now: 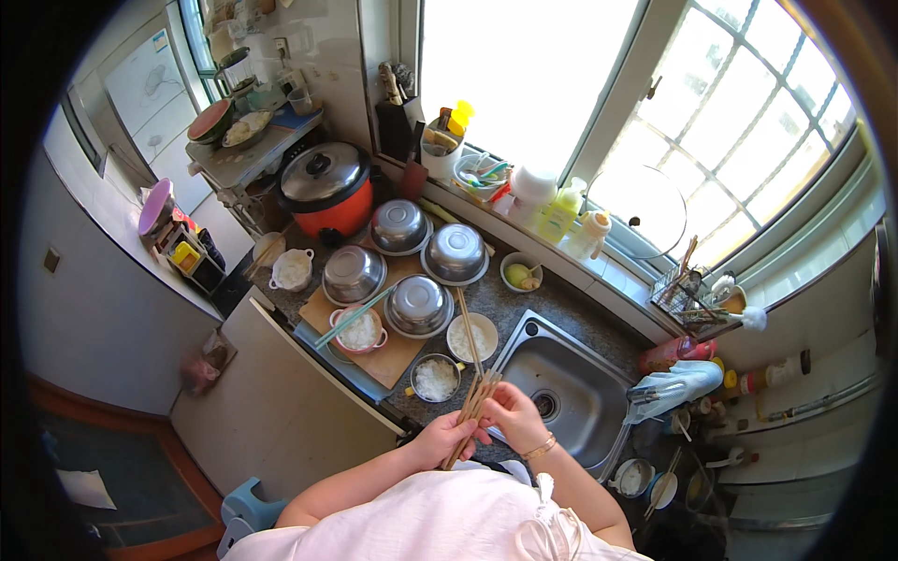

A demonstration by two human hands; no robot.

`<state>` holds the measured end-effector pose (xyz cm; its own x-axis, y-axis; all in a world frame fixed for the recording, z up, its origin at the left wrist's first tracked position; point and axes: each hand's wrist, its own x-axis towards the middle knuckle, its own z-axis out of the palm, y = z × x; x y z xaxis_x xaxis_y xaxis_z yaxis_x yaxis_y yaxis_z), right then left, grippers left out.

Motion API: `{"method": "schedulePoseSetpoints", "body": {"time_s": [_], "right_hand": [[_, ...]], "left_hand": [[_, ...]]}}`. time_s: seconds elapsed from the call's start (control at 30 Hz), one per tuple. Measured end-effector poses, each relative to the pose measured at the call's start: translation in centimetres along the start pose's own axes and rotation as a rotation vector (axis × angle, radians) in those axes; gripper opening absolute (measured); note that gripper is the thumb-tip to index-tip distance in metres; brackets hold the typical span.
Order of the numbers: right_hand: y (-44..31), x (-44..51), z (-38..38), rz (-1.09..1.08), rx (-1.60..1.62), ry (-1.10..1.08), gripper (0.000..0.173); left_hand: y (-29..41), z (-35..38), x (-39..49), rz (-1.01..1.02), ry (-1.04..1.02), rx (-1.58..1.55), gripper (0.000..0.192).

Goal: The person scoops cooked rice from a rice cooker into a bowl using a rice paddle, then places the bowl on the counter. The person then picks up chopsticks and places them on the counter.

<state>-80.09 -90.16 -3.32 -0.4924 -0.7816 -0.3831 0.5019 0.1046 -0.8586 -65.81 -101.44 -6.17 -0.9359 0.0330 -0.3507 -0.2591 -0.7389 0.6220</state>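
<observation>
A bundle of wooden chopsticks (461, 436) is held in my left hand (442, 440), close to my body. My right hand (515, 418) has its fingers on the upper ends of the bundle. Just beyond them, a white bowl of rice (481, 327) has wooden chopsticks resting across it. A small metal bowl of rice (436, 379) with yellow handles stands to its left. On a wooden cutting board (379, 365) is a pink-rimmed bowl of rice (366, 332), with light green chopsticks (354, 317) laid over it. Upturned metal bowls (419, 303) cover dishes behind.
The steel sink (582, 414) lies to the right of my hands. A red rice cooker (335, 203) is at the back left. Bottles (561, 210) line the windowsill. More rice bowls (633, 478) stand at the lower right, and a blue stool (251, 508) is at the lower left.
</observation>
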Motion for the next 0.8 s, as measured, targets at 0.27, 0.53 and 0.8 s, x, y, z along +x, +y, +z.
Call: {"method": "schedulePoseSetpoints", "body": {"time_s": [0.27,0.53,0.8], "right_hand": [[1.8,2.0,4.6,-0.047,-0.444,0.002,0.019],[1.9,2.4,3.7,0.065,0.073,0.113,0.021],[6.2,3.1,6.5,-0.036,-0.256,0.115,0.02]], "left_hand": [[1.0,-2.5,-3.0,0.066,0.213,0.015,0.027],[-0.6,-5.7,-4.0,0.027,0.306,-0.04,0.022],[-1.1,-6.7,-3.9,0.024,0.199,-0.028,0.028]]}}
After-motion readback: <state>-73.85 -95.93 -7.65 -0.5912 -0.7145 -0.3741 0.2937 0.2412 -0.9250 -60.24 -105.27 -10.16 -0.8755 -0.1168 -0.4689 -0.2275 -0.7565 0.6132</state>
